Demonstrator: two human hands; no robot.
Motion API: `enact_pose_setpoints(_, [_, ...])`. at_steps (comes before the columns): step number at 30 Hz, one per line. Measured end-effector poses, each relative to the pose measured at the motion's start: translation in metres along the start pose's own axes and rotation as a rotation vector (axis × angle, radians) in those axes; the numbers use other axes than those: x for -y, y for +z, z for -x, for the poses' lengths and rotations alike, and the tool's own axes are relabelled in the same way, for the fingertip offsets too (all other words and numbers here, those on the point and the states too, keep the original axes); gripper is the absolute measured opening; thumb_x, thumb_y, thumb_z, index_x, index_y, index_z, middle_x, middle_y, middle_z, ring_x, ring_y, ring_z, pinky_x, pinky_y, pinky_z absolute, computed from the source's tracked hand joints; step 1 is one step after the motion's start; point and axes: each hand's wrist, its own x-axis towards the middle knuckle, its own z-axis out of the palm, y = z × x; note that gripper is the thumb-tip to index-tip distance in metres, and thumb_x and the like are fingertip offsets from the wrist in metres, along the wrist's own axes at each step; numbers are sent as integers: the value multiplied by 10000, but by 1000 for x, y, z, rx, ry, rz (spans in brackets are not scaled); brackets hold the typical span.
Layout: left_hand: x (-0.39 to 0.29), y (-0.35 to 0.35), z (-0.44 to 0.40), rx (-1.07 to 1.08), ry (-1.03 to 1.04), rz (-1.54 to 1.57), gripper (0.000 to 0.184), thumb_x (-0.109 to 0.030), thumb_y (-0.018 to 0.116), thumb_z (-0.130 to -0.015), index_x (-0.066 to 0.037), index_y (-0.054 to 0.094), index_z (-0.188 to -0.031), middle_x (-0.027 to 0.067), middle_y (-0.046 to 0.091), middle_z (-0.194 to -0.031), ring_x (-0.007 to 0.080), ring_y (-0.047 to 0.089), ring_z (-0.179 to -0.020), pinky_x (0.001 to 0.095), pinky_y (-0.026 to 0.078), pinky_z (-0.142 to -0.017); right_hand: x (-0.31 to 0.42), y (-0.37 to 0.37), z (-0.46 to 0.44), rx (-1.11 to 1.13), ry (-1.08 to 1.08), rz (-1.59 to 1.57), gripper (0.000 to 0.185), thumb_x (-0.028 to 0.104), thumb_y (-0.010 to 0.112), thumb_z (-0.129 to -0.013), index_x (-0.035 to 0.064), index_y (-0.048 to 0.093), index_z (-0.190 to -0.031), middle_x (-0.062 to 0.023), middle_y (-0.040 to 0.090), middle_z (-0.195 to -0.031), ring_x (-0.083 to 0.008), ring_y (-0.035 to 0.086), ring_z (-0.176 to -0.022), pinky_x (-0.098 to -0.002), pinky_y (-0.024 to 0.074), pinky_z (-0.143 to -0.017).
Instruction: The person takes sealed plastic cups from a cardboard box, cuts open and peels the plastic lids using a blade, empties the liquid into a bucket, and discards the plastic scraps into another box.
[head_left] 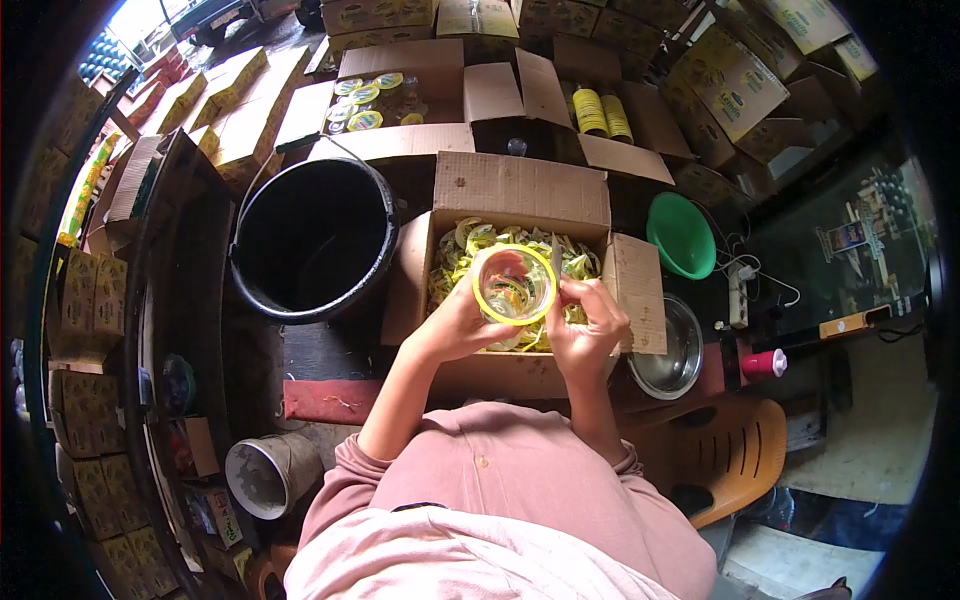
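My left hand [455, 322] is wrapped around a clear plastic cup [514, 286] with a bright yellow rim, its round opening facing up toward me. At the cup's right side, my right hand [590, 325] is closed, its thumb and fingers at the rim. A thin grey knife blade [556, 252] sticks up from the right fingers; its handle is hidden in the hand. Both hands are above an open cardboard box [522, 190] full of crumpled yellow-green plastic scraps [455, 262].
A black bucket [315, 240] stands left of the box. To the right are a green bowl [682, 236], a metal basin [668, 350] and a pink spool [764, 364]. Behind, one carton [400, 60] holds lidded cups, another [655, 105] yellow stacks. An orange chair [720, 450] is at right.
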Motion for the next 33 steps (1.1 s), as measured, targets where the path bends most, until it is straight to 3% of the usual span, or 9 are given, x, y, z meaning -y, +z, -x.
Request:
enact_pose_setpoints(7, [-5,4,-3,27,1,151,637,-58,709,-656,-37,371,-1195,69,438,-1125,177,443,-1079,313,360,-933,-2,-1,-2,7,86,-91,156,-49,660,-642,3,615,-782,-76,590,-658,-150,587,-547,-251,443,-518])
enact_pose_setpoints(10, [0,9,-3,-77,-77,233,631,-41,693,-679,-51,354,-1212,61,423,-1149,171,431,-1096,322,351,-939,-1,-3,2,-16,156,-111,122,-35,661,-660,0,612,-766,-74,592,-659,-145,587,-540,-257,445,-525])
enact_pose_setpoints(13, [-1,9,-3,-123,-78,346,654,-38,691,-693,-45,323,-1234,77,411,-1136,184,456,-1072,319,402,-889,2,-5,5,-15,107,-63,94,-22,663,-672,-1,610,-747,-75,592,-657,-144,585,-531,-251,442,-520])
enact_pose_setpoints(17, [11,12,2,-192,-45,387,667,-38,674,-721,-62,271,-1253,75,391,-1150,184,427,-1100,338,385,-901,6,-2,10,-27,104,-80,80,-17,664,-676,-1,606,-728,-73,590,-645,-132,575,-524,-239,434,-506])
enact_pose_setpoints(30, [3,18,-4,-144,20,405,687,-29,638,-745,-46,228,-1296,110,405,-1170,198,406,-1132,347,334,-957,17,1,7,-75,37,-23,91,-18,658,-674,-1,594,-736,-76,587,-646,-149,579,-531,-250,441,-506])
enact_pose_setpoints(33, [3,18,-4,-153,51,276,684,-9,629,-739,-43,229,-1293,114,408,-1150,202,413,-1114,348,327,-963,16,1,6,-103,38,-12,96,-12,658,-668,-5,585,-730,-81,583,-643,-156,583,-540,-256,442,-513])
